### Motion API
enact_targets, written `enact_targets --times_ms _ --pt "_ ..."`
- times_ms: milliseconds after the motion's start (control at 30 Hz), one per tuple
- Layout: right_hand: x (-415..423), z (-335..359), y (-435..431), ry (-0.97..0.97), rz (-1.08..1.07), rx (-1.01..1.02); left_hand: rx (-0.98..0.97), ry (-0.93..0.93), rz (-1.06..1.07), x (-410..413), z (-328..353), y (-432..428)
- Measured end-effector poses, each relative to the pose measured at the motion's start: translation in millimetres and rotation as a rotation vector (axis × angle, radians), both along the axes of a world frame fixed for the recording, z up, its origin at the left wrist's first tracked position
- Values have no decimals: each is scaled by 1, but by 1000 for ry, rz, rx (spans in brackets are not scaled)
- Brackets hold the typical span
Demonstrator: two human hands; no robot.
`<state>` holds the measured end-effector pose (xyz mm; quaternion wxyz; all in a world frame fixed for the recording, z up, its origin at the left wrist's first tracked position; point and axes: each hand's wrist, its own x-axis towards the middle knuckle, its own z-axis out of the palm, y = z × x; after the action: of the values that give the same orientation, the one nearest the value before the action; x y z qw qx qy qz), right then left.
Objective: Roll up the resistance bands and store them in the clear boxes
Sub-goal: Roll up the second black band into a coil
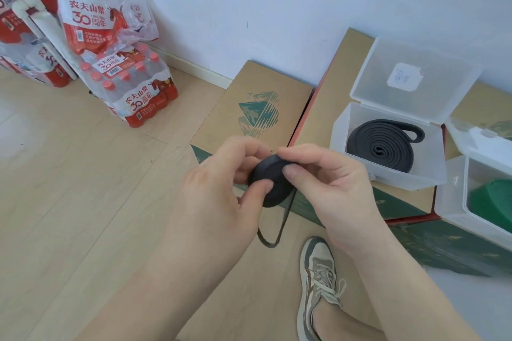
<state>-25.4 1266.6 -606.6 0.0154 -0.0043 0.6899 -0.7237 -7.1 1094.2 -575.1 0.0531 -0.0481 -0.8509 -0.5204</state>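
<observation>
A black resistance band (273, 183), mostly wound into a tight coil, is held in the air over the floor. My left hand (221, 191) pinches the coil from the left with thumb on its face. My right hand (329, 185) pinches its upper right edge. A short loop of the band's loose tail (270, 238) hangs below. To the right, an open clear box (340, 130) holds another rolled black band (382, 144). A second clear box (454, 199) at the far right holds a green band (493, 199).
Both boxes stand on cardboard cartons (257, 108) against the white wall. Shrink-wrapped packs of water bottles (130, 86) are stacked at the back left on the wooden floor. My foot in a sneaker (318, 279) is below the hands.
</observation>
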Motion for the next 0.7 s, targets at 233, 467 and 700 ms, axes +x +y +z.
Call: enact_targets --times_ms 233,467,700 --pt "-1 2 3 43 -149 -6 45 47 -4 -2 -3 1" --pt "2 1 2 102 -58 105 -120 63 -5 -2 -11 -2" --pt "4 6 3 59 -69 73 91 60 49 -4 -9 4"
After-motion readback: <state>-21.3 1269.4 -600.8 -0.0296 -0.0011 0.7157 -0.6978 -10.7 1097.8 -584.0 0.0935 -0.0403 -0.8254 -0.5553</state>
